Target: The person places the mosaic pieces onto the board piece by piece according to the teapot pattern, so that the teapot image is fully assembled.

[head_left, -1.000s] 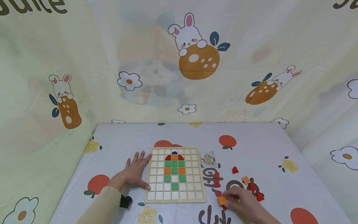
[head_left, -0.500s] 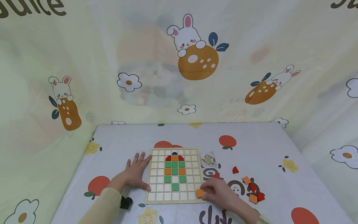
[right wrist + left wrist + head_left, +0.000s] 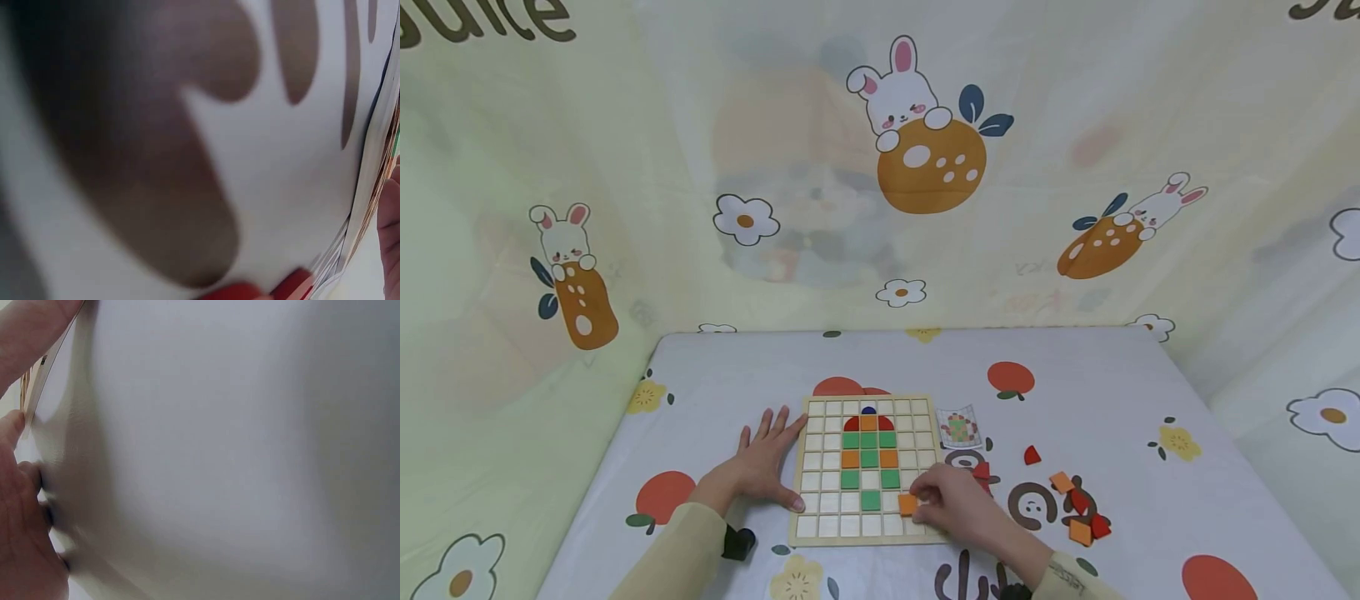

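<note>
A wooden grid board [image 3: 827, 527] lies on the table, with green, orange, red and blue pieces set in its middle columns. My left hand [image 3: 758, 468] has its fingers spread along the left edge, thumb and forefinger touching the frame. In the left wrist view, fingers [image 3: 19, 525] show beside the board's edge. My right hand [image 3: 958, 504] pinches an orange square tile [image 3: 907, 505] over the lower right cells; whether the tile touches the board I cannot tell. The right wrist view catches only part of that hand [image 3: 390, 219], and the tile is out of sight there.
A printed pattern card [image 3: 958, 427] lies right of the board. Farther right are loose red pieces [image 3: 1032, 456] and orange tiles [image 3: 1080, 533]. Near the right hand lies another red piece [image 3: 982, 473], partly hidden. A patterned cloth [image 3: 760, 358] covers the table.
My right hand has carried the orange tile leftward from the table onto the board's lower right area, uncovering another orange tile at the right. The left hand has stayed in place.
</note>
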`<state>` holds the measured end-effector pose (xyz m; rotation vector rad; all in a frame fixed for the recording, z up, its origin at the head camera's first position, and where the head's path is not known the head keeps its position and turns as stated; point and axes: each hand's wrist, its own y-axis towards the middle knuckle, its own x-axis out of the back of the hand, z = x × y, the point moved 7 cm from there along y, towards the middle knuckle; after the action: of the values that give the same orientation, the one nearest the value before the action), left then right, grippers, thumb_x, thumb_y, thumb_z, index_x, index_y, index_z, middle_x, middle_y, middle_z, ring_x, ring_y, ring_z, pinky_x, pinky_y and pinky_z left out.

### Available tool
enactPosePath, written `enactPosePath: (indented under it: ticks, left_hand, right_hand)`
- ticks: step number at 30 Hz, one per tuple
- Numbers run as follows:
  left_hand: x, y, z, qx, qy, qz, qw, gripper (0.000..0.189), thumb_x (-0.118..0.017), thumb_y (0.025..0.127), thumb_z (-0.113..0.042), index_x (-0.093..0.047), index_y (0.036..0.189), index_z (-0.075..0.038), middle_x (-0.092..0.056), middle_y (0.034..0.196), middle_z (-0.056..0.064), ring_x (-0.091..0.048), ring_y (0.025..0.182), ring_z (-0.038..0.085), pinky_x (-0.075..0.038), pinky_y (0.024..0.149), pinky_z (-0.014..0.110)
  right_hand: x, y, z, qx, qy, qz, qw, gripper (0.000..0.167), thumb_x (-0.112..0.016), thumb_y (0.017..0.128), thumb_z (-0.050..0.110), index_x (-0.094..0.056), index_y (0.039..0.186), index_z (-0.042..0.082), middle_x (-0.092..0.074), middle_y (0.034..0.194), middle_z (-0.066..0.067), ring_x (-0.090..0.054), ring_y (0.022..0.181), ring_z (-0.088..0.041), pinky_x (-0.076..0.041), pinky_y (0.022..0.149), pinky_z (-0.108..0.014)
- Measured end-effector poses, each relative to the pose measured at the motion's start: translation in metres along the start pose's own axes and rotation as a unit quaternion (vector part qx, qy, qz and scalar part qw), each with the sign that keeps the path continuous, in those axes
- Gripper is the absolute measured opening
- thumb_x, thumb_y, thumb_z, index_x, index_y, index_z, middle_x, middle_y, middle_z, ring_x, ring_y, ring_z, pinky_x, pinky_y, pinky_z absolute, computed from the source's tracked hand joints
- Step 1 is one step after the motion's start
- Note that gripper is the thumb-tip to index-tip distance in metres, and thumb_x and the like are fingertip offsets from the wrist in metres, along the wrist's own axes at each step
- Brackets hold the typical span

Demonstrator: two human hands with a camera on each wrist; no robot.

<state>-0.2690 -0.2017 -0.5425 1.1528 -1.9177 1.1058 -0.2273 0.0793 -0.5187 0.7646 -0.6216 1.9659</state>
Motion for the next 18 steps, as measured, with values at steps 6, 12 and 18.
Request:
enactPosePath:
  ticks: [6,12,18]
  left_hand:
    - [0.001,-0.001,0.0,-0.001,-0.001,-0.002,1.0,0.133,-0.097,0.058,-0.049,-0.023,0.164,-0.017,-0.009,0.172,0.02,0.002,0.158,0.048,0.001,0.122,0.073]
    - [-0.002,0.002,0.003,0.004,0.002,0.001,1.0,0.132,-0.096,0.06,-0.05,-0.022,0.164,-0.019,-0.007,0.173,0.018,0.004,0.159,0.046,0.002,0.123,0.072]
    - [-0.002,0.003,0.004,0.003,0.004,0.0,1.0,0.132,-0.096,0.06,-0.05,-0.022,0.164,-0.018,-0.007,0.173,0.018,0.004,0.158,0.046,0.001,0.122,0.073]
  right_hand:
    - [-0.007,0.007,0.008,0.003,-0.016,-0.01,0.9998,0.019,-0.085,0.081,0.012,-0.077,0.097,0.008,-0.061,0.083,0.004,-0.049,0.074,-0.007,-0.043,0.064,-0.02]
    - [-0.014,0.012,0.01,-0.018,-0.014,0.002,0.9997,0.018,-0.084,0.083,0.012,-0.076,0.098,0.007,-0.059,0.084,0.004,-0.048,0.075,-0.009,-0.041,0.064,-0.021]
    - [-0.017,0.014,0.011,-0.018,-0.02,0.004,0.9996,0.019,-0.084,0.083,0.011,-0.074,0.099,0.007,-0.058,0.082,0.003,-0.048,0.074,-0.01,-0.041,0.063,-0.022]
